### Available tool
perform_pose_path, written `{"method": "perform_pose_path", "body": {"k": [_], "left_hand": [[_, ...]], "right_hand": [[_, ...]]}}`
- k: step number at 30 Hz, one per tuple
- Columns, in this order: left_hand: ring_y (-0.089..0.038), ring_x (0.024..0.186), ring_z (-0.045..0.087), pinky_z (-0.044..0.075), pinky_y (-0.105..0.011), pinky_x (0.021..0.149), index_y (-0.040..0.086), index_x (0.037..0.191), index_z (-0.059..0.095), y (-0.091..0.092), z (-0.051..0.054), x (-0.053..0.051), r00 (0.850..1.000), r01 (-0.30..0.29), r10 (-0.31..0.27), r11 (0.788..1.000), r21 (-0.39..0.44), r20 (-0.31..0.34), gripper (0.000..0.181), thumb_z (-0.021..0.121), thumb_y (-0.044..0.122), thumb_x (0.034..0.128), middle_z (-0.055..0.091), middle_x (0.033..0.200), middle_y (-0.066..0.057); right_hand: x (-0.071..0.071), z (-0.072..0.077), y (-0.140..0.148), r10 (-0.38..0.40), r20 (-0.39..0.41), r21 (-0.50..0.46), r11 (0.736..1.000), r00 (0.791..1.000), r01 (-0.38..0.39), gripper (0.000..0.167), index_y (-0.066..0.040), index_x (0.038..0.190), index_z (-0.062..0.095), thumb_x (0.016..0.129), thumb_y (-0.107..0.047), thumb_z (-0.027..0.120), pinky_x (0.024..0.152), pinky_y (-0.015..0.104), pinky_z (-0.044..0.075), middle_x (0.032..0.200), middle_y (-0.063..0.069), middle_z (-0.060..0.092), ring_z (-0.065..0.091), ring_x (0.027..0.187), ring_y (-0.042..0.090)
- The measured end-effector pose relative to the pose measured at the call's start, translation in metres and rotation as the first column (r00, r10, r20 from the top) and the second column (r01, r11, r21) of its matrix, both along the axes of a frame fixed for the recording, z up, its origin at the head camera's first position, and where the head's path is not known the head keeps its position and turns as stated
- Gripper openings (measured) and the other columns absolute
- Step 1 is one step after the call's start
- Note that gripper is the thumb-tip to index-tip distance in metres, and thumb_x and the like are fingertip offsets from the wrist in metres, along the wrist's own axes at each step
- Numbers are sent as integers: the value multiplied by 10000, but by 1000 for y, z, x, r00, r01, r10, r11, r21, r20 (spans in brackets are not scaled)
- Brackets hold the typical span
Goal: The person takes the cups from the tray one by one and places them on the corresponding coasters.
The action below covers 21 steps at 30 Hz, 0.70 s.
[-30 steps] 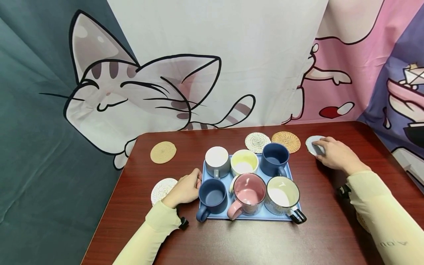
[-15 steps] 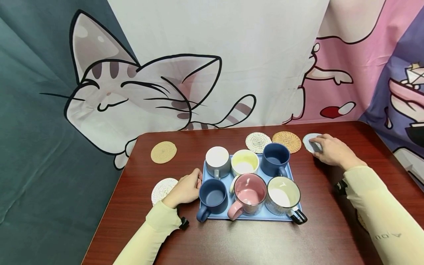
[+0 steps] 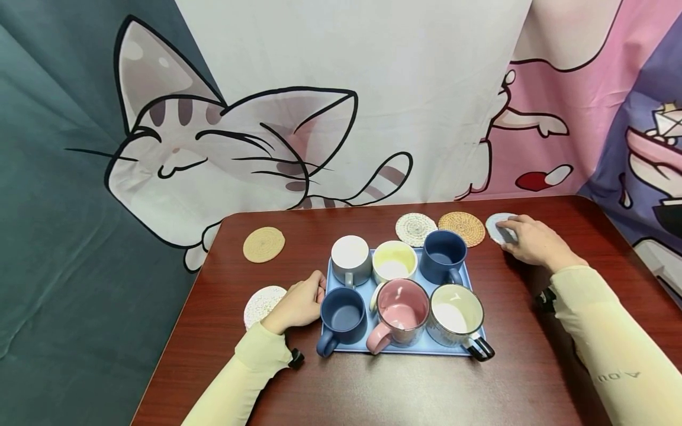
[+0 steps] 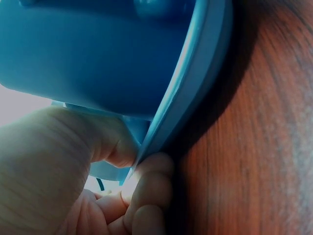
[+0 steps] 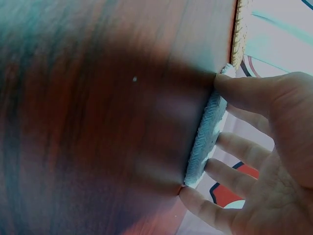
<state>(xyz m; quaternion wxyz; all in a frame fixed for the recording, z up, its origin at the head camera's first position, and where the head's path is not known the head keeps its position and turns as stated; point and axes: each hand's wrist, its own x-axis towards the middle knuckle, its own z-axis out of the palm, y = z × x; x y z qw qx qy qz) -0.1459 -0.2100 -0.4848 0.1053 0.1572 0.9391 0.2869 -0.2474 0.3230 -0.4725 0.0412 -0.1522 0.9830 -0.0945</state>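
In the head view my left hand (image 3: 299, 303) is at the left rim of a blue tray (image 3: 394, 350). The left wrist view shows its thumb and fingers pinching the tray rim (image 4: 182, 81), close beside a dark blue mug (image 4: 93, 58). My right hand (image 3: 540, 244) touches a light blue round coaster (image 3: 494, 226) lying at the back right of the table. From the right wrist, the thumb is at one edge of this coaster (image 5: 201, 142) and the spread, fairly straight fingers rest across it. Part of the coaster is hidden under the hand.
Several mugs stand on the tray, among them a pink one (image 3: 402, 305) and a cream one with a black handle (image 3: 453, 313). Behind it lie white (image 3: 415, 228) and orange (image 3: 467, 225) coasters; tan (image 3: 263, 244) and speckled (image 3: 262, 303) coasters lie left.
My right hand and the light blue coaster have slid slightly left and back, closer to the orange coaster. My left hand and the tray have stayed in place.
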Motion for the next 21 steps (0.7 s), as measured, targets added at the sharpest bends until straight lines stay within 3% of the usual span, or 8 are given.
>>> {"method": "perform_pose_path", "body": {"k": [21], "left_hand": [[-46, 621, 497, 412, -226, 640, 144, 1012, 553, -2, -3, -1, 1000, -6, 6, 1000, 1, 8, 211, 683, 248, 881, 528, 709, 118]], "right_hand": [[2, 0, -2, 10, -21, -5, 1000, 1000, -10, 585, 37, 1430, 527, 909, -154, 711, 1078, 727, 381, 1445, 407, 449, 495, 1240, 623]]}}
